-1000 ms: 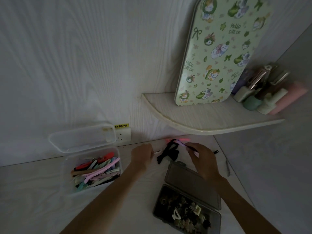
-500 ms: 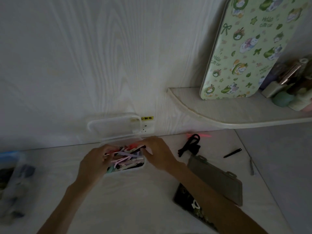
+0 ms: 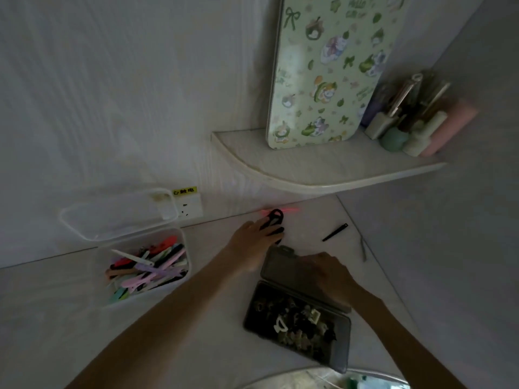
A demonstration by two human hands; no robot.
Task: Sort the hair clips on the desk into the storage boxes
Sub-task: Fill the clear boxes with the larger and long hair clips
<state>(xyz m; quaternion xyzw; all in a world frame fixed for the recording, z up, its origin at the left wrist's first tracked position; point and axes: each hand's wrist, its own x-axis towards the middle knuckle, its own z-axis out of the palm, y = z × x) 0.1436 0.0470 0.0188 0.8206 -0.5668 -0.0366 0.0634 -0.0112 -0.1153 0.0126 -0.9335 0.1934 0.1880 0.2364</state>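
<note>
We see the black hair clip (image 3: 273,223) lying at the far edge of the desk (image 3: 70,318), right under the fingers of the left hand (image 3: 252,240), which reaches out and touches it — whether the fingers have closed round it, we cannot tell. The right hand (image 3: 327,272) rests, fingers loosely bent, on the open lid of the dark storage box (image 3: 297,327) near us. The clear storage box (image 3: 146,265) of coloured clips stands to the left. The patterned board (image 3: 331,68) reads "Hello" — blurred.
</note>
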